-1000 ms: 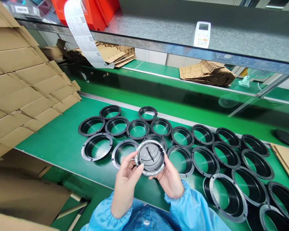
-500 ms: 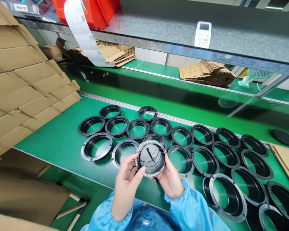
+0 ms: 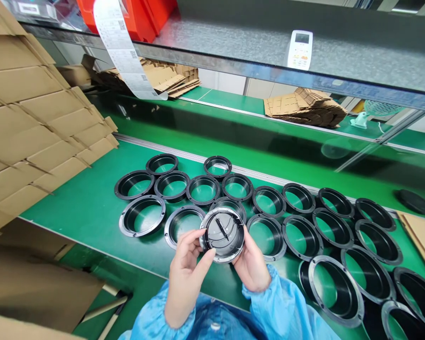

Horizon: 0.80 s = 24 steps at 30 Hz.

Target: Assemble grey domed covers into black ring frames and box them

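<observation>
Between my two hands is a round black flanged part (image 3: 222, 235) with a disc inside that has a raised bar across it; it is held above the table's front edge. My left hand (image 3: 189, 269) grips its left rim, thumb on the front lower edge and forefinger on the side. My right hand (image 3: 251, 264) wraps the right rim, most of its fingers hidden behind the part. Several black flanged rings, open in the middle, stand on the green table around it. One ring (image 3: 184, 225) is just left of the part, another ring (image 3: 267, 236) just right.
Stacked cardboard (image 3: 38, 113) rises on the left. A shelf (image 3: 226, 42) crosses above the table, bearing a red bin (image 3: 138, 19), a hanging paper strip (image 3: 123, 52) and a white remote control (image 3: 300, 49). Folded cardboard (image 3: 304, 108) and a small fan (image 3: 378, 108) are behind.
The left thumb and forefinger have shifted very slightly on the rim of the held part. Otherwise hands, part and rings stay almost the same.
</observation>
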### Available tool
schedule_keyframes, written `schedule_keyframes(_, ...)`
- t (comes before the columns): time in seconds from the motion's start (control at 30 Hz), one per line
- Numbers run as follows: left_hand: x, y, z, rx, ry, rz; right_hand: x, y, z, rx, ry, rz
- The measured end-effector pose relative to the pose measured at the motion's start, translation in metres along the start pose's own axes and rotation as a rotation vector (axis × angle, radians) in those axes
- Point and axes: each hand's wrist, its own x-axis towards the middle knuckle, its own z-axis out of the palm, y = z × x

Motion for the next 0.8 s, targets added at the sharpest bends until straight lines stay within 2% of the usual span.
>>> schedule_keyframes(0.27,-0.003,-0.006,-0.006,0.014,-0.002,-0.015,-0.001,-0.001,0.002,0.014,-0.006,0.004)
schedule_keyframes(0.47,-0.005,-0.008,-0.011,0.048,0.014,-0.086,-0.002,0.001,0.002,-0.024,0.020,-0.006)
schedule_keyframes(0.8,-0.009,-0.015,-0.017,0.036,0.039,-0.189,-0.003,0.003,-0.001,-0.069,-0.033,-0.059)
